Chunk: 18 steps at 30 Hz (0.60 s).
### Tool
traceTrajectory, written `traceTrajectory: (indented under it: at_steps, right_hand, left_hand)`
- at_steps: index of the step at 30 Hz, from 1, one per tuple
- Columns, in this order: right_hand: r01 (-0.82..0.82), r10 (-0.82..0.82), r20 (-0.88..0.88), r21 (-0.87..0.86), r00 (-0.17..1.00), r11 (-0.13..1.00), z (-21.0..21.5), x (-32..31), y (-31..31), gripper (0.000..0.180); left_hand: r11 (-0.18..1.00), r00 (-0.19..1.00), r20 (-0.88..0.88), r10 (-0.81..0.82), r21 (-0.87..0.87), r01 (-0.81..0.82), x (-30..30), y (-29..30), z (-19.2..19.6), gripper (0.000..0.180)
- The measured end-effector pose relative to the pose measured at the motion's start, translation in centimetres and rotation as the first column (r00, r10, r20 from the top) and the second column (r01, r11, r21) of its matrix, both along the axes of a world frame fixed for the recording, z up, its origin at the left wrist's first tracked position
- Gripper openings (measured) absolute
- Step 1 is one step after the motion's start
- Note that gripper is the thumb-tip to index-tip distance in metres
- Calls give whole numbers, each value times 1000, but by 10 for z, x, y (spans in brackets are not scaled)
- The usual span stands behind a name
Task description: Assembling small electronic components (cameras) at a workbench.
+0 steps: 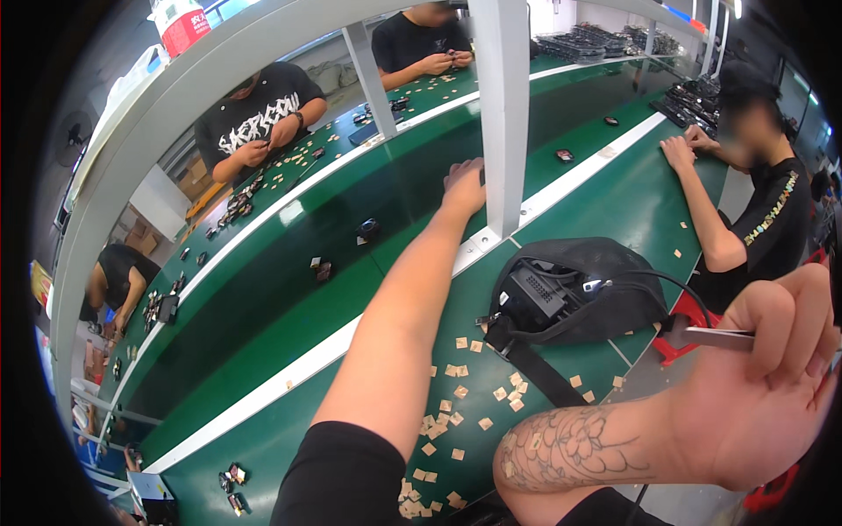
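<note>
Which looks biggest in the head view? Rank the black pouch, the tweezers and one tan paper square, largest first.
1. Black pouch.
2. Tweezers, held in the right hand; closer to the camera, so they look bigger than they are.
3. Tan paper square.

Black short sleeves, flower tattoo (right forearm (570, 451))

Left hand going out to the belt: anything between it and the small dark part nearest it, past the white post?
Nothing visible lies between them. The left hand is stretched over the white edge strip, right beside the white post. The small dark part lies alone on the dark green belt, beyond the post's right side.
</note>
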State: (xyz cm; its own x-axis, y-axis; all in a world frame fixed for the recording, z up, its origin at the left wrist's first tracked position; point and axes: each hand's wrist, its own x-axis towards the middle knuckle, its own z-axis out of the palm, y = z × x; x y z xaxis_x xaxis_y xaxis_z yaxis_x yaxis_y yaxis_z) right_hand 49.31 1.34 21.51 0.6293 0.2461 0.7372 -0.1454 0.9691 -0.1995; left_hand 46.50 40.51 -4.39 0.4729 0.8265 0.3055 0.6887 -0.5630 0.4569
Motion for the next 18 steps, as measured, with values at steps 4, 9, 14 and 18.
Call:
traceTrajectory:
  at_steps: [4, 9, 14, 18]
  right_hand:
    - [23, -10, -192, 64, 981, 998, 2, -3, 0, 40]
    - [88, -55, -311, 94, 949, 992, 0, -1, 2, 39]
    - [-213, 182, 331, 57, 926, 975, -5, 46, -14, 47]
    - [80, -79, -33, 13, 996, 997, -9, 6, -10, 50]
  left_hand:
    - [994, 994, 87, -62, 94, 54, -4, 26, -14, 42]
    - [987, 978, -182, -105, 105, 125, 16, 16, -2, 48]
    - [1000, 993, -115, -14, 26, 17, 15, 9, -2, 51]
    - [993, 997, 47, -67, -93, 71, 27, 9, -2, 49]
